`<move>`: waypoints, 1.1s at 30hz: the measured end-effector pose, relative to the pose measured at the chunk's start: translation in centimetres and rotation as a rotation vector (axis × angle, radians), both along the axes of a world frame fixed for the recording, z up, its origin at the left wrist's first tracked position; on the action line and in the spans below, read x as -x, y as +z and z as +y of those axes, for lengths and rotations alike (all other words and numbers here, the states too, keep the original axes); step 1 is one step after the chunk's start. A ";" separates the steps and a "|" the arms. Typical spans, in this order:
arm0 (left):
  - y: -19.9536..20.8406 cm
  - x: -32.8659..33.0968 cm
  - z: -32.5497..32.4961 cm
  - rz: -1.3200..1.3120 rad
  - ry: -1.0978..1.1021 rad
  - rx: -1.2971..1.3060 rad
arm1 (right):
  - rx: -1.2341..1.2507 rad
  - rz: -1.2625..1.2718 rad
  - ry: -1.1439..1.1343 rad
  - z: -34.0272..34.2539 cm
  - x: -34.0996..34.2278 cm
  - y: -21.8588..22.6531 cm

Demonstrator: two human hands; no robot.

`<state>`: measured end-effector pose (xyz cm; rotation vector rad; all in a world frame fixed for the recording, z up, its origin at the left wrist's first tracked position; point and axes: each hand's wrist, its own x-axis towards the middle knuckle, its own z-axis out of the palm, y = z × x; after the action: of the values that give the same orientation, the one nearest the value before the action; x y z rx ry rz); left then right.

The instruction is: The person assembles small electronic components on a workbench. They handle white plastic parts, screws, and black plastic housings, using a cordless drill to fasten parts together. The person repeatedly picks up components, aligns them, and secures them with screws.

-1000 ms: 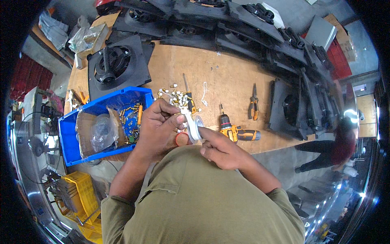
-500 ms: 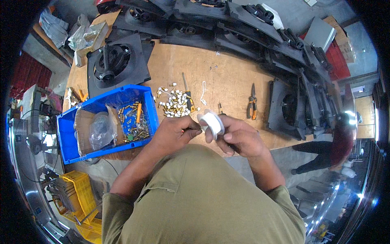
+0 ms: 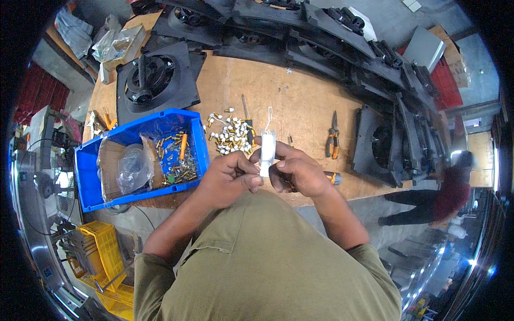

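Observation:
Over the near edge of the wooden table, my right hand [image 3: 301, 174] holds a spool of white thread seal tape [image 3: 268, 152] between curled fingers. The spool stands edge-on. Close on its left, my left hand [image 3: 230, 179] is pinched shut; whatever lies between thumb and finger is too small to make out. Just beyond both hands is a pile of brass fittings with white ends [image 3: 231, 134]. A screwdriver [image 3: 244, 107] lies against that pile. By my right wrist, an orange-and-black tool end [image 3: 333, 177] shows, its rest hidden behind the hand.
On the left sits a blue bin [image 3: 88, 184] with small brass parts, a plastic bag and an orange-handled tool. Orange-handled pliers [image 3: 333, 136] lie to the right. Black fan-like housings [image 3: 155, 80] line the table's far and right sides. Another person [image 3: 452, 187] stands at far right.
The tape spool has turned from tilted to edge-on and shifted slightly left. My right hand has moved left with it, uncovering the orange-and-black tool end. My left fingers are more curled.

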<state>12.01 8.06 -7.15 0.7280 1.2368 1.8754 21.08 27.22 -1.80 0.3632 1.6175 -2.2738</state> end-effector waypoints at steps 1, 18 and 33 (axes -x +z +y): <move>-0.1 0.0 -0.1 -0.052 0.011 -0.024 | -0.038 0.016 0.011 -0.2 -0.1 -0.2; -0.7 0.8 1.1 -0.170 0.299 0.014 | -0.573 0.166 0.136 -2.3 -1.8 0.1; -1.5 0.7 1.5 0.080 0.363 0.150 | -0.500 0.021 0.066 -2.3 -1.6 0.2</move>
<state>11.29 9.55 -8.63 0.5275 1.6291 2.0259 22.70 24.94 -1.57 0.3933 2.1652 -1.8068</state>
